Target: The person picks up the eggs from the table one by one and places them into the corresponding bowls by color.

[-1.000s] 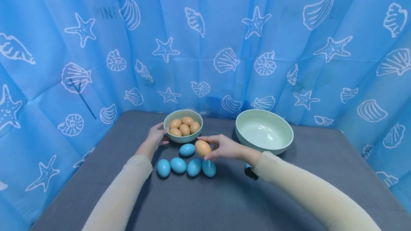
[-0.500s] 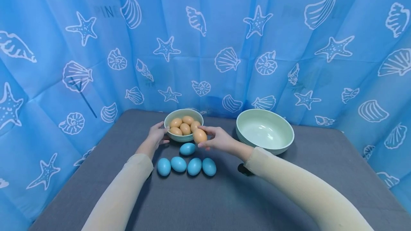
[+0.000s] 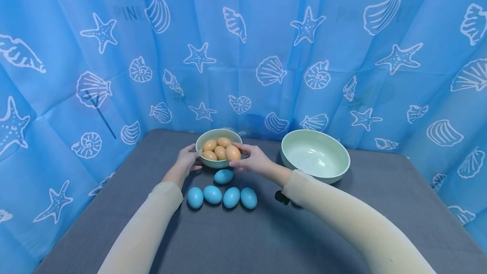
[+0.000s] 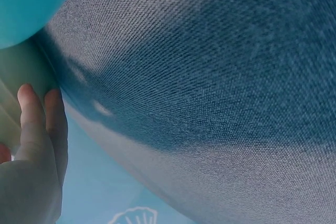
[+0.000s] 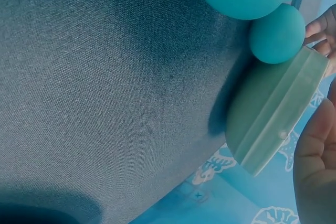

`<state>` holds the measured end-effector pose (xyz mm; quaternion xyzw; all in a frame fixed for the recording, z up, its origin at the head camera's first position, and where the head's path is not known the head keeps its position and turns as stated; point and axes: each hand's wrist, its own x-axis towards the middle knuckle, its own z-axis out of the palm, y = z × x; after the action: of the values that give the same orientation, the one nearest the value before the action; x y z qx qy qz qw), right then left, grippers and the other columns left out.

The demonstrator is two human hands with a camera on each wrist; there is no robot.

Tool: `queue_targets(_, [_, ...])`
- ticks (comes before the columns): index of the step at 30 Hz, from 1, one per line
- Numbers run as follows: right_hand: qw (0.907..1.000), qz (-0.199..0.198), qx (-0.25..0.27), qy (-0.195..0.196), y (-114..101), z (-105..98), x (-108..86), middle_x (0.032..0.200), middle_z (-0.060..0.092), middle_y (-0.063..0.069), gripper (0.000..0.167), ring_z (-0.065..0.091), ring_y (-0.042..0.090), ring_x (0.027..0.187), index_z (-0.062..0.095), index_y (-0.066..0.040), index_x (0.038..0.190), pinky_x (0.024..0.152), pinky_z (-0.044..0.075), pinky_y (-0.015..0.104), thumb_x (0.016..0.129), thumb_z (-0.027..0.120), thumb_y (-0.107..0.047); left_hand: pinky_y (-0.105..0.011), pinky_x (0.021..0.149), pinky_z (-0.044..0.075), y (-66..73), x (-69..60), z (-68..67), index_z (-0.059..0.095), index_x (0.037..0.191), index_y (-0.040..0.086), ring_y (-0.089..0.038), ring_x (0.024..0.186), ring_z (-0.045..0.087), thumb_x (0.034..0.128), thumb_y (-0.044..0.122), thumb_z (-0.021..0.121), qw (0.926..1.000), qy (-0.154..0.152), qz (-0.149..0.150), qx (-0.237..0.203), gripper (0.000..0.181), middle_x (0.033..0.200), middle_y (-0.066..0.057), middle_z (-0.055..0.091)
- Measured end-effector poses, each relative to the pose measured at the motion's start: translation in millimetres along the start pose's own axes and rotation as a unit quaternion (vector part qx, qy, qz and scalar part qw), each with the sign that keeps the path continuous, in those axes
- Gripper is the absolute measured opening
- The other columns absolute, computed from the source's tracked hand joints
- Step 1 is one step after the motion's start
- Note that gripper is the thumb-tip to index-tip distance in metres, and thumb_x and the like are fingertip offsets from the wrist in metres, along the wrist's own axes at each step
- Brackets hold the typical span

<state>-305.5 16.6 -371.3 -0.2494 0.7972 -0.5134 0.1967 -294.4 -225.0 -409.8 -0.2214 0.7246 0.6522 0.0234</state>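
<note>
In the head view my right hand (image 3: 254, 158) pinches a light-brown egg (image 3: 233, 153) over the right front rim of a small pale-green bowl (image 3: 215, 164). Several brown eggs (image 3: 220, 152) lie inside that bowl. On the bowl's left side, my left hand (image 3: 185, 162) holds it, thumb at the rim and fingers against the outer wall. The left wrist view shows two of its fingers (image 4: 37, 121) against the bowl wall (image 4: 26, 66). The right wrist view shows part of my right hand (image 5: 317, 161) beside the bowl (image 5: 275, 108); the held egg is hidden there.
One blue egg (image 3: 223, 176) lies just in front of the small bowl. A row of several blue eggs (image 3: 231, 198) lies nearer on the grey cloth (image 3: 243, 240). A larger pale-green bowl (image 3: 313, 155) stands to the right. A blue shell-patterned curtain (image 3: 243, 54) hangs behind.
My right hand has carried the brown egg away from me and slightly left, from above the blue eggs to the small bowl's rim. The left hand has stayed at the bowl.
</note>
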Motion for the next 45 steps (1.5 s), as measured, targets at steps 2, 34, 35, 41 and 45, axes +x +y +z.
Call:
queue_targets(2, [1.0,0.0,0.002,0.003,-0.8,0.6,1.3,0.137,0.053,0.015,0.071,0.065,0.026,0.076,0.038,-0.014,0.151,0.069,0.051,0.044,0.089,0.073,-0.022,-0.029,0.074,0.057,0.2,-0.4,-0.1,0.02,0.156,0.012,-0.037,0.12,0.049,0.105,0.015,0.044,1.0,0.001,-0.001,0.0,0.057,0.159,-0.018,0.016])
queue_targets(34, [0.9993,0.007,0.01,0.035,4.3,3.7,24.6,0.142,0.047,0.02,0.072,0.06,0.047,0.091,0.033,-0.009,0.152,0.081,0.05,0.054,0.092,0.07,-0.022,-0.03,0.075,0.057,2.1,-1.7,-1.5,0.021,0.156,0.013,-0.037,0.119,0.05,0.105,0.015,0.045,1.0,0.001,-0.005,-0.002,0.056,0.158,-0.018,0.019])
queue_targets(35, [0.9993,0.009,0.009,0.036,4.2,4.1,25.3,0.142,0.047,0.02,0.072,0.06,0.047,0.091,0.033,-0.009,0.152,0.081,0.05,0.054,0.092,0.07,-0.022,-0.03,0.075,0.057,2.2,-1.6,-1.3,0.021,0.156,0.013,-0.037,0.12,0.05,0.105,0.015,0.044,1.0,0.002,-0.006,-0.003,0.056,0.158,-0.018,0.019])
queue_targets(41, [0.9988,0.008,-0.023,0.042,5.2,6.7,31.6,0.142,0.048,0.02,0.072,0.062,0.045,0.086,0.033,-0.008,0.152,0.072,0.052,0.047,0.092,0.071,-0.022,-0.033,0.08,0.057,2.1,-1.3,-0.2,0.022,0.156,0.013,-0.038,0.121,0.05,0.1051,0.016,0.045,0.9999,0.005,-0.009,-0.003,0.056,0.158,-0.018,0.019])
queue_targets(45, [0.9985,0.007,-0.029,0.046,5.5,8.4,35.4,0.145,0.044,0.021,0.073,0.063,0.044,0.085,0.034,-0.007,0.151,0.075,0.054,0.045,0.091,0.072,-0.02,-0.034,0.083,0.056,2.0,-1.8,0.5,0.022,0.156,0.013,-0.037,0.122,0.049,0.105,0.016,0.045,0.9999,0.008,-0.009,-0.004,0.056,0.158,-0.018,0.02])
